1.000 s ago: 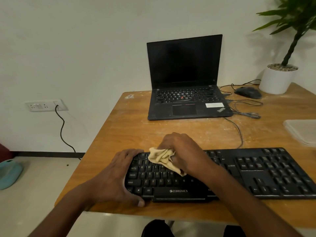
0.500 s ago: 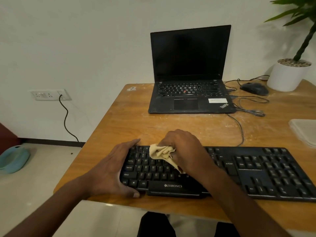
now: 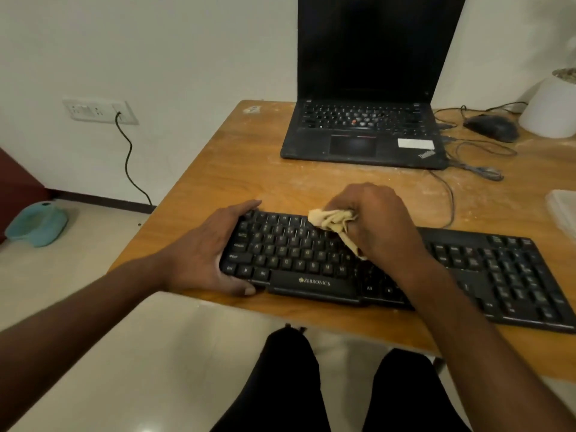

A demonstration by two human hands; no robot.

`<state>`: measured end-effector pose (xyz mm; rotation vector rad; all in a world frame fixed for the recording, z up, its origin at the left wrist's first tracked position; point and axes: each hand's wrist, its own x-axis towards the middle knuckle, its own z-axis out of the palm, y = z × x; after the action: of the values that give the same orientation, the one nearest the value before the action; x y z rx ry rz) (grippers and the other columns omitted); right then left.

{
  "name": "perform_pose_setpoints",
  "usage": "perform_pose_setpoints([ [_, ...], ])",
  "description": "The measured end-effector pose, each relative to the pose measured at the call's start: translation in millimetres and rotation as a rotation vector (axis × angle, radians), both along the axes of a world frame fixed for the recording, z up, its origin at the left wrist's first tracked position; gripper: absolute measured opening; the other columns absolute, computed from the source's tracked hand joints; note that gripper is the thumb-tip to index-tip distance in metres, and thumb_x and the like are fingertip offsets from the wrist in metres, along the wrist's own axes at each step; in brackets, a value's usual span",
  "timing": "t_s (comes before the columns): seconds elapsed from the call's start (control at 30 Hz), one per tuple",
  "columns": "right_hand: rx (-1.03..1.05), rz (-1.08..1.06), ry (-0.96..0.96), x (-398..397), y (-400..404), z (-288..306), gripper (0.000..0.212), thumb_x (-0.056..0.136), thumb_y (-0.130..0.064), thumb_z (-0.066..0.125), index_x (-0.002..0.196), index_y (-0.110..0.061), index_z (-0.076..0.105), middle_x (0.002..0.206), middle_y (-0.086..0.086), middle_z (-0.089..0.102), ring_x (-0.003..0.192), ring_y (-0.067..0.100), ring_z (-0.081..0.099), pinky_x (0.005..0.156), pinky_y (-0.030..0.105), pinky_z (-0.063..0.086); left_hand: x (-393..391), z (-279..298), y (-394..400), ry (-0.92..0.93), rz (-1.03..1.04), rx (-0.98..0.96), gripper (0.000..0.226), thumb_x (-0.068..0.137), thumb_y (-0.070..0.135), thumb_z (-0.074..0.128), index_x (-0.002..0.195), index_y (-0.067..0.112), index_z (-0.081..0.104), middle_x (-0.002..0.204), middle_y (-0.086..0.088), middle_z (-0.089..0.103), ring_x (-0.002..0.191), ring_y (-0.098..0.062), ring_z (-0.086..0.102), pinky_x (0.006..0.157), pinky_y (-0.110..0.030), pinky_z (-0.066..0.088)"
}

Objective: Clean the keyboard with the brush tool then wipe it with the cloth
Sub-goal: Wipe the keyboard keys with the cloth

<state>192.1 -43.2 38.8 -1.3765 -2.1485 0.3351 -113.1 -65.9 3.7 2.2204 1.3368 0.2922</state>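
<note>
A black Zebronics keyboard [image 3: 311, 260] lies along the near edge of the wooden table [image 3: 249, 169]. My left hand [image 3: 205, 254] grips its left end, fingers over the back edge and thumb on the front edge. My right hand [image 3: 377, 222] holds a crumpled beige cloth [image 3: 333, 221] bunched in its fingers and presses it on the upper key rows near the middle. The cloth sticks out to the left of my fingers, and a tail hangs below the palm. No brush tool is in view.
An open black laptop [image 3: 361, 132] stands behind the keyboard. A black mouse [image 3: 492, 127] with tangled cables [image 3: 477, 169] and a white plant pot [image 3: 551, 107] sit at the back right. A pale tray [image 3: 564, 210] lies at the right edge. My legs show under the table.
My right hand has slid the cloth up toward the top key rows and a little right. The camera has tilted down and come closer. My left hand keeps its grip.
</note>
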Motion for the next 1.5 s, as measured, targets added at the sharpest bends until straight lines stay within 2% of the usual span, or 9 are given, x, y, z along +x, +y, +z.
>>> perform_pose_setpoints([
  [0.17,-0.036,0.096,0.039,-7,3,0,0.042,0.073,0.010,0.067,0.101,-0.019,0.081,0.095,0.000,0.076,0.087,0.020,0.066,0.076,0.041,0.055,-1,-3,-3,-0.004,0.036,-0.003,0.135,0.055,0.078,0.085,0.159,0.059,0.001,0.161,0.017,0.031,0.144,-0.001,0.035,0.118,-0.026,0.031],
  [0.4,-0.078,-0.148,0.009,60,-11,3,0.048,0.078,0.014,0.067,0.114,-0.017,0.076,0.109,0.004,0.075,0.087,0.009,0.058,0.068,0.009,0.036,-3,-7,1,-0.007,0.044,0.027,0.135,0.054,0.079,0.084,0.162,0.052,0.008,0.159,0.015,0.032,0.143,-0.002,0.034,0.114,-0.019,0.028],
  [0.53,-0.017,0.021,0.052,4,-7,1,0.031,0.083,0.001,0.070,0.107,-0.016,0.078,0.095,0.004,0.077,0.077,0.015,0.062,0.065,0.024,0.049,-1,-7,-1,-0.011,0.045,0.013,0.135,0.053,0.079,0.084,0.160,0.055,0.006,0.156,0.019,0.032,0.142,0.001,0.036,0.112,-0.019,0.030],
  [0.63,-0.020,0.127,0.055,-31,2,1,0.039,0.079,0.008,0.064,0.101,-0.019,0.080,0.093,0.004,0.077,0.082,0.020,0.067,0.070,0.037,0.057,-1,-4,-2,-0.013,0.056,0.016,0.134,0.053,0.078,0.084,0.160,0.056,0.006,0.152,0.023,0.031,0.139,0.004,0.035,0.109,-0.014,0.030],
  [0.73,-0.073,0.135,0.050,-14,4,2,0.037,0.081,0.007,0.067,0.105,-0.019,0.079,0.099,0.002,0.077,0.084,0.014,0.066,0.072,0.033,0.056,-1,-4,-2,-0.008,0.050,0.027,0.134,0.053,0.079,0.083,0.160,0.054,0.007,0.152,0.023,0.031,0.139,0.004,0.035,0.110,-0.014,0.029],
  [0.87,-0.122,-0.061,-0.006,51,-7,8,0.044,0.078,0.012,0.072,0.112,-0.017,0.076,0.109,0.005,0.075,0.084,0.008,0.058,0.070,0.011,0.039,-3,-6,0,-0.012,0.047,0.022,0.132,0.053,0.080,0.083,0.158,0.058,0.005,0.150,0.026,0.030,0.136,0.008,0.034,0.106,-0.009,0.028],
  [0.97,-0.119,-0.138,0.002,61,-13,9,0.046,0.077,0.014,0.069,0.111,-0.016,0.077,0.108,0.007,0.075,0.081,0.009,0.057,0.070,0.017,0.042,-4,-7,2,-0.018,0.047,0.014,0.134,0.053,0.080,0.083,0.160,0.056,0.006,0.151,0.025,0.030,0.137,0.006,0.035,0.107,-0.012,0.030],
  [1.27,-0.019,0.191,0.043,-52,5,4,0.038,0.078,0.007,0.066,0.099,-0.021,0.081,0.092,-0.001,0.077,0.083,0.016,0.067,0.072,0.038,0.057,-2,-4,0,0.004,0.054,0.016,0.137,0.053,0.081,0.083,0.162,0.052,0.007,0.154,0.025,0.030,0.140,0.004,0.034,0.113,-0.023,0.033],
  [1.5,-0.130,0.025,0.040,20,-7,3,0.054,0.074,0.018,0.069,0.109,-0.022,0.078,0.093,-0.014,0.069,0.080,-0.003,0.060,0.065,0.008,0.045,-4,-7,1,-0.017,0.041,0.025,0.136,0.053,0.080,0.084,0.161,0.055,0.004,0.150,0.029,0.029,0.135,0.008,0.034,0.105,-0.010,0.030],
])
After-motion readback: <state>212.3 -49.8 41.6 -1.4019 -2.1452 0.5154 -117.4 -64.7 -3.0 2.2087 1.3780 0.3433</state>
